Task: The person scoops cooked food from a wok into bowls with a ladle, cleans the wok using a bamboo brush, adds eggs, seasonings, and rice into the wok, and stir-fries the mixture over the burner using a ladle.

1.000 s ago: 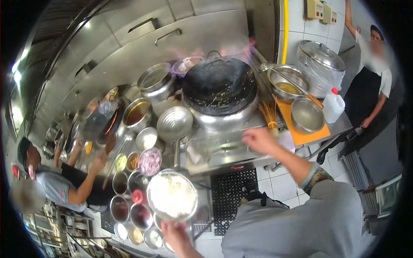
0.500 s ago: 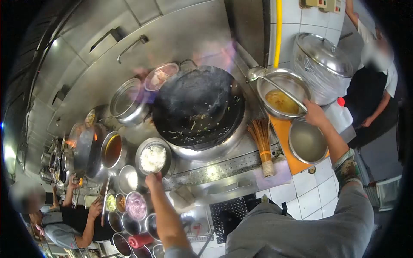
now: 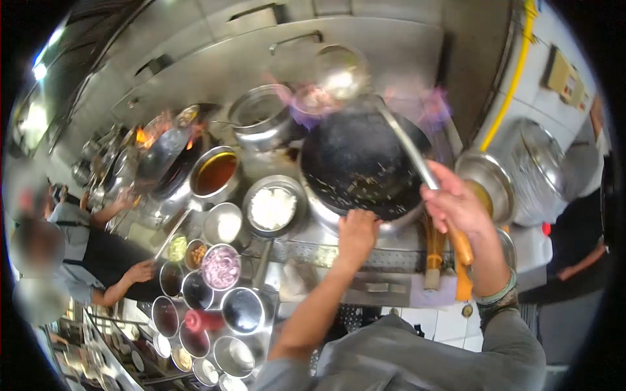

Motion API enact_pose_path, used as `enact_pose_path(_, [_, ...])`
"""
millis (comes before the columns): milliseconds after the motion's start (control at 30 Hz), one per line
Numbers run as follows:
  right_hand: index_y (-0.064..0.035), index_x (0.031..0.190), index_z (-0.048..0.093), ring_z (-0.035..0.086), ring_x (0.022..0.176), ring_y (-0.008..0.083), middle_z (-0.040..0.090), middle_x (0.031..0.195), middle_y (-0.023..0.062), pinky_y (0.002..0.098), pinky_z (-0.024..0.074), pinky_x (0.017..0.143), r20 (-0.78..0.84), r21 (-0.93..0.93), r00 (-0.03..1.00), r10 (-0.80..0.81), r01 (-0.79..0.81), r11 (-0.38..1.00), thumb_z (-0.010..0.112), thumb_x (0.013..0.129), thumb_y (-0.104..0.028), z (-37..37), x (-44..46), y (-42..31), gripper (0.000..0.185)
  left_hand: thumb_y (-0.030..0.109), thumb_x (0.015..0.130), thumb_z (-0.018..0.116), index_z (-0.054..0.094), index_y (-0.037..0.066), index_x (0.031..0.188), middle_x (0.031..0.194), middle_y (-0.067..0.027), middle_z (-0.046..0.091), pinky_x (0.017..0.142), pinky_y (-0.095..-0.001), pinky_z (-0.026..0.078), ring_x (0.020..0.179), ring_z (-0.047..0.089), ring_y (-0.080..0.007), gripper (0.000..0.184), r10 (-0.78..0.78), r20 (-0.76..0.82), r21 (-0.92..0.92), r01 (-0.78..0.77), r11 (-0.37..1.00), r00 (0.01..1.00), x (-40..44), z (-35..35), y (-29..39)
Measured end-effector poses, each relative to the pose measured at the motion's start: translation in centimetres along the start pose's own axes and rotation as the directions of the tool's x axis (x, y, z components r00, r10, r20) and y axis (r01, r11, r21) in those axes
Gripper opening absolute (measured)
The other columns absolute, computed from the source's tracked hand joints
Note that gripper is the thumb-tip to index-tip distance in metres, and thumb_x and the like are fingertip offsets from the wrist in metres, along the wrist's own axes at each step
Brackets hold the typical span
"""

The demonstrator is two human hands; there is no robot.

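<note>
A large black wok (image 3: 365, 153) with food scraps in it sits on the burner, with purple flames behind it. My left hand (image 3: 358, 238) is closed at the wok's near rim; the fingertips overlap the edge. In my right hand (image 3: 456, 202) is a long metal ladle (image 3: 407, 143) with a wooden handle, its bowl raised above the back of the wok. A perforated strainer (image 3: 297, 225) holding a white food (image 3: 273, 208) rests left of the wok. To the right stand a bamboo brush (image 3: 433, 257) and a steel bowl (image 3: 499, 182) with yellowish liquid.
A pot of reddish-brown liquid (image 3: 216, 173), a lidded pot (image 3: 261, 114) and chopped purple onion (image 3: 221, 266) are on the left. Co-workers stand at the far left beside a flaming wok (image 3: 164, 154). Another person (image 3: 577, 241) is at the right, near a wrapped lidded container (image 3: 541, 156).
My left hand has left the white food's container and moved right to the wok rim. My right hand has lifted the ladle from the steel bowl and brought it over the wok.
</note>
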State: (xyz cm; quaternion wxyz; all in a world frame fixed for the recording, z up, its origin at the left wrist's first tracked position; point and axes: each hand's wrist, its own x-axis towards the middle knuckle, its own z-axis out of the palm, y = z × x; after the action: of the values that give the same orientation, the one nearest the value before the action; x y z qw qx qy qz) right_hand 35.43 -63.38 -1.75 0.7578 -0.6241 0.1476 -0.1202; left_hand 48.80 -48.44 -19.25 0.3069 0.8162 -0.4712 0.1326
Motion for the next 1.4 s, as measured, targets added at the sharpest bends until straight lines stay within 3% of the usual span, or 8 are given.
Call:
enact_pose_path(233, [-0.0044,0.133,0.042,0.046,0.045,0.0080,0.051,0.066,0.0021,0.0251,0.0377,0.036,0.368,-0.246,0.915,0.163,-0.073,0.966,0.057,0.085,-0.006,18.7,12.9,3.6,0.050,0.020,0.084,0.061,0.058,0.003,0.114,0.110,-0.0118,0.059,0.090,-0.0500,0.037,0.109,0.052,-0.0295,0.035,-0.024,-0.066,-0.199,0.011,0.980,0.998,-4.4,-9.0,4.9])
enact_pose_path(333, [0.0000,0.131,0.043,0.051,0.050,0.0136,0.053,0.068,0.0072,0.0295,0.0410,0.038,0.430,-0.415,0.890,0.152,0.046,0.909,0.057,0.081,-0.007,24.0,17.3,7.3,0.053,0.025,0.089,0.060,0.061,0.002,0.110,0.109,-0.0146,0.063,0.094,-0.0413,0.042,0.112,0.055,-0.0319,0.031,-0.043,0.548,-0.546,0.396,0.738,0.836,-15.3,-7.2,3.1])
enact_pose_path(400, [0.0057,0.113,0.050,0.059,0.061,0.0186,0.057,0.077,0.0121,0.0345,0.0485,0.057,0.415,-0.543,0.887,0.201,0.064,0.837,0.054,0.079,-0.008,26.3,18.1,7.5,0.036,0.034,0.093,0.050,0.056,0.002,0.121,0.123,-0.0167,0.058,0.101,-0.0464,0.040,0.123,0.048,-0.0332,0.043,-0.053,0.911,-0.208,0.565,0.799,0.410,-22.2,-1.3,-0.6])
enact_pose_path(533, [0.0048,0.105,0.052,0.059,0.060,0.0174,0.057,0.076,0.0112,0.0347,0.0483,0.053,0.412,-0.561,0.891,0.193,0.081,0.824,0.055,0.078,-0.008,28.2,19.4,9.5,0.030,0.042,0.095,0.041,0.045,0.002,0.134,0.138,-0.0173,0.046,0.104,-0.0533,0.035,0.132,0.038,-0.0351,0.056,-0.467,0.785,0.140,0.619,0.773,0.407,-27.7,6.3,-3.4])
enact_pose_path(833, [-0.0036,0.085,0.050,0.050,0.054,0.0080,0.049,0.069,0.0001,0.0247,0.0393,0.040,0.566,0.099,0.719,0.404,-0.545,0.832,0.050,0.088,-0.007,26.4,19.9,9.4,0.004,0.036,0.091,0.046,0.027,0.010,0.146,0.155,-0.0080,0.023,0.111,-0.0601,0.019,0.143,0.019,-0.0311,0.064,-0.242,0.935,0.161,0.296,0.941,0.259,-28.9,12.7,-3.2])
enact_pose_path(1133, [-0.0020,0.091,0.045,0.047,0.056,0.0018,0.048,0.081,-0.0003,0.0206,0.0408,0.043,0.678,0.591,0.694,0.241,-0.710,0.382,0.045,0.094,-0.010,17.6,13.6,6.2,0.008,0.040,0.092,0.045,0.025,0.019,0.148,0.154,-0.0069,0.025,0.108,-0.0635,0.019,0.143,0.019,-0.0289,0.062,-0.218,0.870,0.158,0.169,0.973,0.442,-31.5,16.5,-3.5])
enact_pose_path(1300, [-0.0108,0.092,0.045,0.046,0.056,0.0037,0.048,0.083,0.0018,0.0222,0.0385,0.039,0.510,0.606,0.828,0.234,-0.539,0.585,0.046,0.092,-0.006,9.3,8.7,3.3,0.005,0.053,0.090,0.048,0.045,0.002,0.134,0.137,-0.0245,0.045,0.106,-0.0488,0.034,0.129,0.041,-0.0388,0.067,-0.385,0.851,0.072,0.647,0.759,0.357,-33.3,16.9,-6.7])
enact_pose_path(1400, [-0.0084,0.093,0.046,0.043,0.047,0.0066,0.046,0.067,-0.0008,0.0249,0.0367,0.037,0.260,0.367,0.904,0.340,-0.418,0.831,0.051,0.088,-0.008,4.9,6.4,2.7,0.007,0.042,0.086,0.057,0.066,-0.001,0.101,0.103,-0.0251,0.064,0.083,-0.0460,0.051,0.092,0.064,-0.0397,0.046,-0.275,0.803,0.086,0.354,0.931,0.529,-39.3,22.1,-10.6])
